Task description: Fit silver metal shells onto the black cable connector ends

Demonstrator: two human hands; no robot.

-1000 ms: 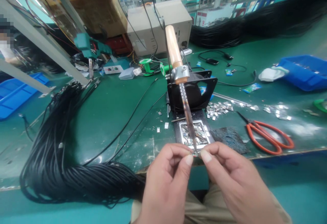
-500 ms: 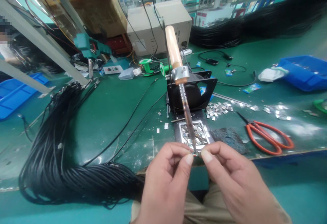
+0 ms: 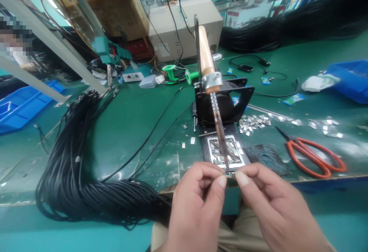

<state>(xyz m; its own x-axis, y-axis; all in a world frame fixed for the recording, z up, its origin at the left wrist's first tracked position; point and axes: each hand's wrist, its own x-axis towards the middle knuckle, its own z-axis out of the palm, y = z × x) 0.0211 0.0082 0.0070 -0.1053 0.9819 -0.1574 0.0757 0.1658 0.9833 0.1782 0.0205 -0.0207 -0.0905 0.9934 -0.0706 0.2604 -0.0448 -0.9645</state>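
Observation:
Between the fingertips of my left hand (image 3: 198, 202) and my right hand (image 3: 268, 202) is a tiny part (image 3: 230, 175), too small and covered to name. Both hands are closed in a pinch, one at each end of it. A wooden-handled soldering iron (image 3: 220, 127) is clamped on a stand, pointing steeply down, and its tip reaches the part or just above it; whether they touch I cannot tell. Right behind my fingers, a light metal-rimmed tray (image 3: 211, 156) holds many small metal pieces.
Orange-handled scissors (image 3: 313, 156) lie at right beside a dark sponge-like pad (image 3: 267, 158). Loose metal pieces (image 3: 254, 123) are scattered behind them. A thick bundle of black cables (image 3: 63, 167) spreads at left. A black fan frame (image 3: 241, 100) stands behind the iron; blue bins flank the bench.
The view has turned slightly, so the bench items sit further right in the picture. My hands keep their pinch at the iron's tip, with little movement relative to it.

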